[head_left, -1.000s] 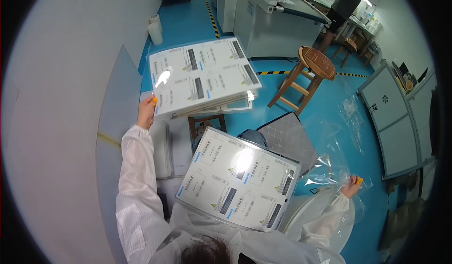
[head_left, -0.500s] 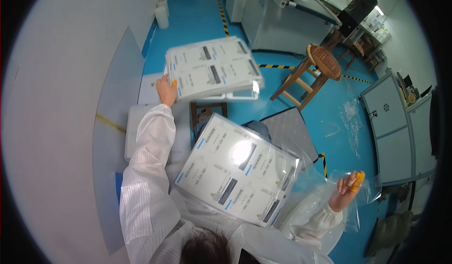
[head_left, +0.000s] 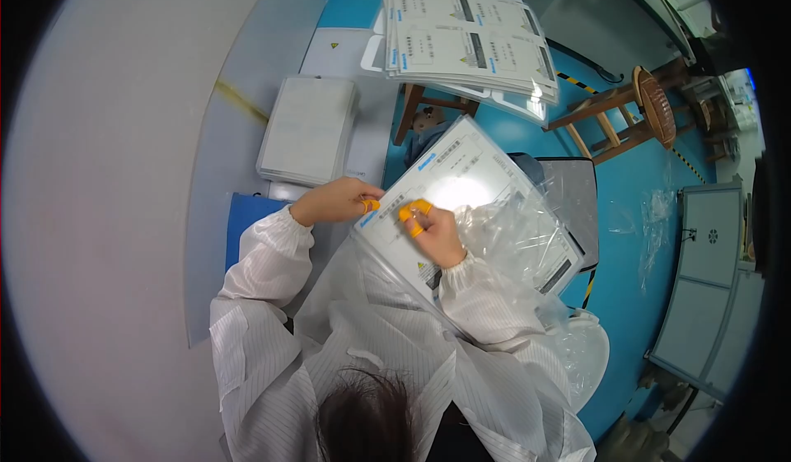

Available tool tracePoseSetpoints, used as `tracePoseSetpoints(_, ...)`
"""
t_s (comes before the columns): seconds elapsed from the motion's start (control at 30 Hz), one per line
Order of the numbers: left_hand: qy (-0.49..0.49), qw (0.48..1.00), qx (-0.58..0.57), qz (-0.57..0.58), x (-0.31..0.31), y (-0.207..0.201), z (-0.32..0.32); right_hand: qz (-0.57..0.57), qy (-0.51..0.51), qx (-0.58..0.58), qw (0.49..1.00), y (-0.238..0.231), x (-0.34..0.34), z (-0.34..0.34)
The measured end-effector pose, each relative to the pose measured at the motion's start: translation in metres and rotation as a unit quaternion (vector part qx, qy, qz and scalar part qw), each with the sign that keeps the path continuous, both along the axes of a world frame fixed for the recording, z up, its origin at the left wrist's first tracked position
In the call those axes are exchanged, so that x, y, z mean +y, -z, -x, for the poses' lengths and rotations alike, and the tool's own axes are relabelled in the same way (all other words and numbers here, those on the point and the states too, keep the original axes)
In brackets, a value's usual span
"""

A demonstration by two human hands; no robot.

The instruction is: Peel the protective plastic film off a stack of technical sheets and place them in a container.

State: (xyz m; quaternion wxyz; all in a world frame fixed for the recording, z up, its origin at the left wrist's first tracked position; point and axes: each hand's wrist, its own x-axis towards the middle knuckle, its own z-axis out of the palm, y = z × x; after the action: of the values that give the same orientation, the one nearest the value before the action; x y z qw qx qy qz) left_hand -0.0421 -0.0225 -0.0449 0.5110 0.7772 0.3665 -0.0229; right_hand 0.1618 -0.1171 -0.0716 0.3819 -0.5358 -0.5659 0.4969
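Note:
A flat rectangular panel (head_left: 482,178) with white printed labels lies slanted across my lap, glare on its middle. My left hand (head_left: 336,202) is closed at the panel's left edge, its orange-covered thumb against the printed face. Just right of it, my right hand (head_left: 437,233) is held over the panel, fingers bent together in a pinch. Orange finger cots cover several of its fingertips; whatever they pinch is too small to make out. Crumpled clear plastic film (head_left: 527,235) drapes over the panel's right part beside my right sleeve.
Ahead, a stack of similar printed sheets (head_left: 461,38) rests above a wooden stool (head_left: 412,112). A white stack (head_left: 309,128) and a blue object (head_left: 247,223) stand at left by the wall. A round-topped stool (head_left: 655,108), plastic scraps (head_left: 655,215) and a grey cabinet (head_left: 700,289) are at right.
My left hand has let go of the far stack and come back to the panel's edge. My right hand has swung in from the right over the panel. The view has shifted.

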Motion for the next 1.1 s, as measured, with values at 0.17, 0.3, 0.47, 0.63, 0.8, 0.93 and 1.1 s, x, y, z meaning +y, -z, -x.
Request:
tracePoseSetpoints(0.17,-0.091,0.993,-0.070,-0.034,-0.010,-0.001,0.005,-0.058,0.148,0.059,0.986,0.013,0.044,-0.003)
tracePoseSetpoints(0.3,-0.110,0.993,-0.032,-0.027,-0.001,-0.009,-0.006,-0.060,0.152,-0.011,0.986,0.017,0.045,-0.007)
tracePoseSetpoints(0.47,-0.138,0.988,-0.059,0.014,-0.002,0.011,0.002,-0.042,0.071,-0.040,0.996,-0.012,0.003,0.018)
tracePoseSetpoints(0.63,-0.128,0.987,-0.094,0.037,0.002,0.034,0.002,-0.110,-0.114,-0.069,0.985,0.005,-0.023,0.030)
tracePoseSetpoints(0.8,-0.230,0.956,-0.118,0.137,0.006,0.025,-0.007,-0.071,0.115,0.037,0.990,0.014,0.045,-0.001)
tracePoseSetpoints(0.93,-0.245,0.960,-0.107,0.084,0.015,0.015,-0.010,0.013,0.165,0.158,0.973,0.013,0.059,-0.016)
tracePoseSetpoints(1.1,-0.201,0.975,-0.072,-0.060,0.027,0.021,-0.021,0.005,0.151,0.156,0.976,0.015,0.044,-0.009)
